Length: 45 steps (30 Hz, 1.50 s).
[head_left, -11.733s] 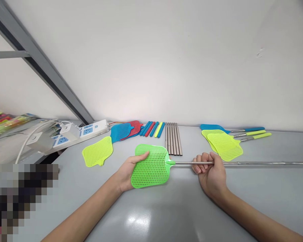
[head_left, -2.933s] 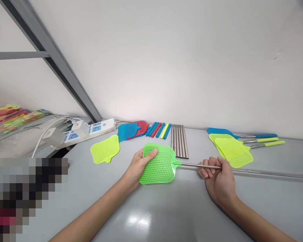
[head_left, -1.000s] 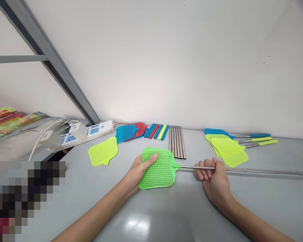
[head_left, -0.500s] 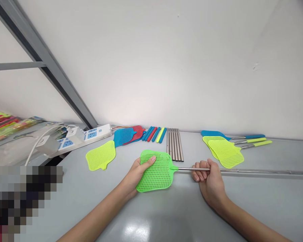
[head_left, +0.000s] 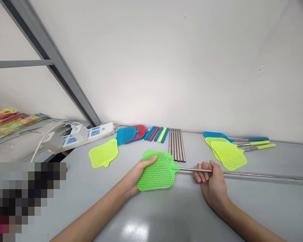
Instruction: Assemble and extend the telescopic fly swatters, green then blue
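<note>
A fly swatter with a green mesh head (head_left: 158, 172) and a long, drawn-out metal rod (head_left: 257, 175) lies across both my hands. My left hand (head_left: 138, 176) grips the head's left edge, thumb on top of the mesh. Curled around the rod, a short way right of the head's neck, is my right hand (head_left: 212, 178). The rod runs on past the right edge of the view, so its far end is hidden. Behind the green head lies a row of metal telescopic rods (head_left: 177, 145). Beyond my right hand are finished-looking swatters with yellow heads (head_left: 228, 154) and a blue head (head_left: 217, 135).
Left of the rods lie several coloured handle grips (head_left: 157, 133), then blue heads (head_left: 126, 135) and a red head (head_left: 140, 129). A loose yellow head (head_left: 103, 154) sits nearer me. A power strip (head_left: 101, 132) with plugs and cables, and bagged items (head_left: 17, 122), occupy the left.
The view has shifted slightly, moving the background things a little to the right. Both hands keep their hold on the swatter, and its rod slopes slightly more downward to the right.
</note>
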Tool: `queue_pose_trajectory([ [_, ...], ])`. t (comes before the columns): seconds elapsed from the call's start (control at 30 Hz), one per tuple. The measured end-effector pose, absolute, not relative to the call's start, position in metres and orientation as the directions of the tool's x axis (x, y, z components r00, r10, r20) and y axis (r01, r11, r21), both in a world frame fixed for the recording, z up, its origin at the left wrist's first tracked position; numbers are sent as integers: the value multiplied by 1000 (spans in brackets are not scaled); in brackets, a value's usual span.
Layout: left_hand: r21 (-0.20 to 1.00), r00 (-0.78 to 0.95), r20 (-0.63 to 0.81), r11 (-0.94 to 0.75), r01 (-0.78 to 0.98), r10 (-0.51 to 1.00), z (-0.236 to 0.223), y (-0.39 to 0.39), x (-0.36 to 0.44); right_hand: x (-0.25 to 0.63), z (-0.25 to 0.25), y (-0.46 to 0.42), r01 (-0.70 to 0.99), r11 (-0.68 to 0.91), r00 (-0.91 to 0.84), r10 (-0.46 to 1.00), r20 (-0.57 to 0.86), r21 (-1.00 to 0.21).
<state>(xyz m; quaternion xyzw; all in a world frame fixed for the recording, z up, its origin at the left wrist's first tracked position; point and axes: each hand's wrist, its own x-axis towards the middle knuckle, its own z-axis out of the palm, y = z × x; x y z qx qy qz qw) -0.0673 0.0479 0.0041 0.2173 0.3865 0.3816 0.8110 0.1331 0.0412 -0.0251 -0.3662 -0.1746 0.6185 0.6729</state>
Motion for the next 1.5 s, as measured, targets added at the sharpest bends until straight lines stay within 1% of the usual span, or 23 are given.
queue_pose_trajectory([
  [0.33, 565, 488, -470, 675, -474, 736, 6, 50, -69, 132, -25, 41, -705, -31, 175, 961, -216, -708],
  [0.6, 524, 504, -491, 703, -481, 710, 4, 50, -71, 132, -25, 40, -688, -25, 168, 967, -193, -726],
  [0.8, 477, 559, -461, 724, -499, 689, 3, 49, -72, 134, -26, 41, -682, -30, 146, 974, -176, -731],
  [0.97, 415, 592, -460, 750, -516, 662, 1, 49, -73, 134, -25, 40, -710, -31, 154, 968, -197, -704],
  [1.1, 370, 607, -459, 761, -533, 649, -2, 51, -75, 133, -23, 40, -699, -27, 164, 967, -196, -715],
  [1.23, 368, 588, -485, 761, -534, 647, -3, 52, -76, 133, -23, 40, -670, -27, 169, 967, -188, -742],
  [1.4, 367, 601, -458, 755, -544, 655, 0, 52, -75, 133, -23, 40, -660, -6, 196, 964, -179, -752],
  [1.5, 385, 597, -457, 752, -534, 659, 1, 54, -75, 133, -22, 41, -651, -3, 205, 962, -180, -759],
])
